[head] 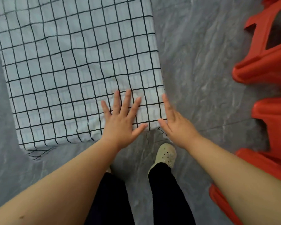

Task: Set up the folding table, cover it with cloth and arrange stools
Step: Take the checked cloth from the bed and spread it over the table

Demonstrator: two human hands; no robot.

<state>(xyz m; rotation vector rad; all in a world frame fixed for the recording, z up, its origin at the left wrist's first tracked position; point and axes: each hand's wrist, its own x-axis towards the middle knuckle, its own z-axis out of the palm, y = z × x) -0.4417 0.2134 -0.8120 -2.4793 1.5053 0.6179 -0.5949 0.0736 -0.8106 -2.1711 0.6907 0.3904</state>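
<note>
A pale cloth with a black grid [68,65] covers the folding table, whose top fills the upper left of the head view. My left hand [122,117] lies flat on the cloth near the table's near right corner, fingers spread. Over that same corner, my right hand [173,120] rests edge-on against the cloth's right side, fingers straight. Neither hand holds anything. Red plastic stools [266,62] stand along the right edge of the view; a second [272,111] and a third [258,161] sit below it.
Grey marbled floor [201,78] lies between the table and the stools. My legs in dark trousers and one pale shoe [165,155] stand just below the table's near corner. A cloth corner hangs down at the near left [37,153].
</note>
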